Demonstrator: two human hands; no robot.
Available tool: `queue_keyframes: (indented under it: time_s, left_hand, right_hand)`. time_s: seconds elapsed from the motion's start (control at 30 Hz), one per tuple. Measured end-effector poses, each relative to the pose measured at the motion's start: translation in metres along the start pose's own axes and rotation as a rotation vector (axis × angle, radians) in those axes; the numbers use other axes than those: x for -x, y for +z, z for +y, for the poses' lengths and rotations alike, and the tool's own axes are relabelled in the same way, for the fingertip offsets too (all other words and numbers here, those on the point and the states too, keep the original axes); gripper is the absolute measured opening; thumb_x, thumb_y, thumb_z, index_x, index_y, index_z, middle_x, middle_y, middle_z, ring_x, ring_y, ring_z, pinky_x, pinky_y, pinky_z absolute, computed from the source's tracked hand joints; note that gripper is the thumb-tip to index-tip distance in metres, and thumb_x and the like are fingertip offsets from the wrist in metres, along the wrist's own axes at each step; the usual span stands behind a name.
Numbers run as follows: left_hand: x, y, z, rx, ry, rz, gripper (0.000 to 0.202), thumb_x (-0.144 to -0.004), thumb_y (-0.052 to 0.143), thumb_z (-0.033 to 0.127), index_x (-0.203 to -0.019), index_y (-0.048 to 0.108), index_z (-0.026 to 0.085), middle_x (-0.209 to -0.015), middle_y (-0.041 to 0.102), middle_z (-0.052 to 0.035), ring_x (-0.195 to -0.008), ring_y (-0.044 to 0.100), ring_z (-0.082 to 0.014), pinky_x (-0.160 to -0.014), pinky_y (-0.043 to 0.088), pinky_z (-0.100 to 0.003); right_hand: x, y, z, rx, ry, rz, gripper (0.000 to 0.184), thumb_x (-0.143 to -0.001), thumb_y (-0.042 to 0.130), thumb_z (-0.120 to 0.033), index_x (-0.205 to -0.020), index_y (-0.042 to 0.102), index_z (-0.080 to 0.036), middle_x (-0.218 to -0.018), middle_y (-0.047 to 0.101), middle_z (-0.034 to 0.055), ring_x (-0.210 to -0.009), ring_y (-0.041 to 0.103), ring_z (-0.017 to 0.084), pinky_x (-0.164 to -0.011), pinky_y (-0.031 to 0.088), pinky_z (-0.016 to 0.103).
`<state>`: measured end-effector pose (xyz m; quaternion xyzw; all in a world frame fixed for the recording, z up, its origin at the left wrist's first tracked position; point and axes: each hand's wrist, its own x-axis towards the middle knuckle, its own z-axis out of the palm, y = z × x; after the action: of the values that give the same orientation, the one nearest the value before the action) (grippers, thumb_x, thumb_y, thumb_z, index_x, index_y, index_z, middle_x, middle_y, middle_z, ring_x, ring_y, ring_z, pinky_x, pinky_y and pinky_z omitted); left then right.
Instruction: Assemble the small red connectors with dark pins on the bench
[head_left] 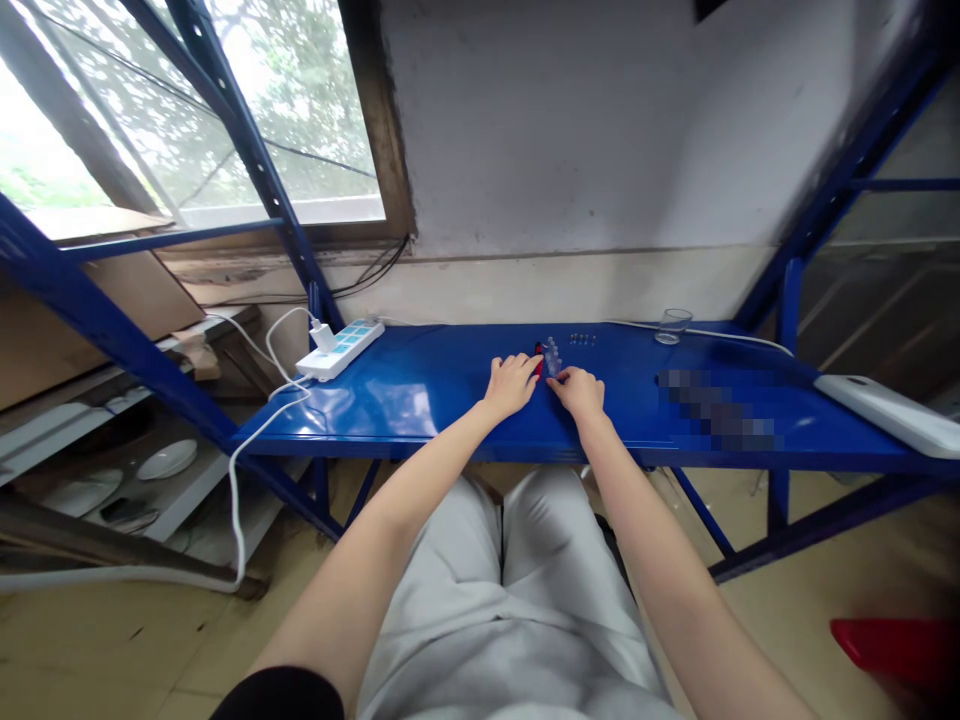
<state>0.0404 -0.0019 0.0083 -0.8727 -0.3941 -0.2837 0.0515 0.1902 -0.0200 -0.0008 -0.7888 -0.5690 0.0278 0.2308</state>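
Observation:
On the blue shelf top (420, 390), my left hand (514, 384) is closed around a small red object with a dark end (538, 363). Its exact kind is too small to tell. Right beside it lies a clear, knobbly plastic piece (553, 352). My right hand (580, 390) has thumb and forefinger pinched at the near end of that clear piece. What sits between those fingertips is too small to make out. Just behind, several tiny metallic pieces (583, 340) are set out in rows.
A white power strip (341, 350) with a plugged-in cable sits at the left end. Toward the back right is a clear glass (673, 326); a blurred-out dark item (716, 410) lies nearer. A white flat device (892, 412) rests at the right edge. Blue metal posts flank the shelf.

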Motion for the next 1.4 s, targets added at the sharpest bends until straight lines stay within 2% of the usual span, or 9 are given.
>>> queue_keyframes:
  time_s: [0.17, 0.33, 0.53, 0.67, 0.77, 0.87, 0.97, 1.07, 1.4]
  left_hand:
    - [0.001, 0.007, 0.003, -0.069, 0.026, -0.06, 0.046, -0.086, 0.028, 0.011, -0.127, 0.043, 0.022, -0.115, 0.053, -0.0095, -0.098, 0.048, -0.0206, -0.083, 0.029, -0.036]
    - [0.001, 0.008, 0.001, -0.03, -0.021, -0.034, 0.039, -0.086, 0.031, 0.013, -0.119, 0.051, 0.022, -0.112, 0.055, -0.0087, -0.095, 0.05, -0.0198, -0.081, 0.03, -0.035]
    - [0.005, 0.003, -0.002, 0.119, -0.185, 0.058, 0.023, -0.084, 0.042, 0.017, -0.098, 0.061, 0.021, -0.099, 0.061, -0.0057, -0.092, 0.054, -0.0185, -0.081, 0.031, -0.033]
    - [0.011, 0.001, -0.005, 0.274, -0.339, 0.172, 0.017, -0.083, 0.047, 0.02, -0.094, 0.061, 0.02, -0.094, 0.062, -0.0047, -0.082, 0.056, -0.0157, -0.08, 0.034, -0.032]
    - [0.016, 0.001, -0.009, 0.386, -0.407, 0.278, 0.016, -0.081, 0.05, 0.024, -0.092, 0.061, 0.019, -0.09, 0.062, -0.0036, -0.071, 0.054, -0.0125, -0.073, 0.038, -0.028]
    - [0.017, 0.0, -0.012, 0.482, -0.403, 0.336, 0.017, -0.08, 0.051, 0.026, -0.09, 0.061, 0.018, -0.086, 0.062, -0.0035, -0.065, 0.052, -0.0107, -0.067, 0.041, -0.024]
    - [0.017, 0.0, -0.012, 0.534, -0.389, 0.342, 0.017, -0.08, 0.051, 0.027, -0.089, 0.062, 0.018, -0.086, 0.061, -0.0041, -0.067, 0.053, -0.0108, -0.066, 0.042, -0.023]
    - [0.016, 0.0, -0.011, 0.55, -0.379, 0.35, 0.017, -0.08, 0.051, 0.028, -0.088, 0.062, 0.018, -0.086, 0.061, -0.0039, -0.067, 0.052, -0.0106, -0.067, 0.043, -0.023]
    - [0.017, -0.003, -0.011, 0.584, -0.39, 0.407, 0.016, -0.081, 0.05, 0.028, -0.086, 0.061, 0.018, -0.087, 0.061, -0.0048, -0.077, 0.056, -0.0124, -0.069, 0.043, -0.023]
  right_hand:
    - [0.001, 0.0, 0.0, 0.005, -0.003, -0.002, 0.027, -0.077, 0.051, -0.042, -0.088, 0.064, -0.021, -0.088, 0.067, 0.0069, -0.09, 0.059, 0.023, -0.079, 0.036, 0.035]
    - [0.001, 0.0, 0.0, 0.001, -0.003, 0.004, 0.027, -0.077, 0.051, -0.042, -0.087, 0.064, -0.021, -0.087, 0.067, 0.0071, -0.09, 0.059, 0.023, -0.078, 0.037, 0.035]
    - [0.0, 0.001, 0.001, -0.015, 0.002, 0.01, 0.024, -0.077, 0.051, -0.04, -0.086, 0.065, -0.022, -0.089, 0.067, 0.0067, -0.089, 0.06, 0.022, -0.078, 0.037, 0.035]
    - [0.0, 0.002, 0.001, -0.015, 0.0, 0.012, 0.023, -0.077, 0.051, -0.039, -0.086, 0.065, -0.022, -0.088, 0.067, 0.0062, -0.088, 0.06, 0.022, -0.077, 0.038, 0.034]
    - [0.001, 0.002, 0.001, -0.004, -0.017, 0.027, 0.021, -0.078, 0.051, -0.037, -0.082, 0.064, -0.022, -0.085, 0.067, 0.0056, -0.086, 0.06, 0.022, -0.076, 0.038, 0.033]
    - [0.002, 0.003, -0.002, -0.014, -0.083, 0.061, 0.021, -0.079, 0.048, -0.036, -0.082, 0.063, -0.022, -0.081, 0.067, 0.005, -0.081, 0.061, 0.02, -0.069, 0.039, 0.03]
    - [0.006, 0.003, -0.007, -0.029, -0.188, 0.102, 0.021, -0.081, 0.046, -0.035, -0.087, 0.061, -0.022, -0.082, 0.067, 0.0048, -0.077, 0.061, 0.018, -0.062, 0.038, 0.026]
    - [0.01, 0.003, -0.014, 0.025, -0.268, 0.111, 0.019, -0.081, 0.046, -0.033, -0.087, 0.06, -0.021, -0.084, 0.066, 0.0056, -0.075, 0.061, 0.018, -0.061, 0.038, 0.025]
    - [0.014, 0.003, -0.021, 0.146, -0.309, 0.062, 0.018, -0.082, 0.046, -0.029, -0.09, 0.059, -0.019, -0.084, 0.066, 0.0082, -0.075, 0.061, 0.019, -0.059, 0.038, 0.026]
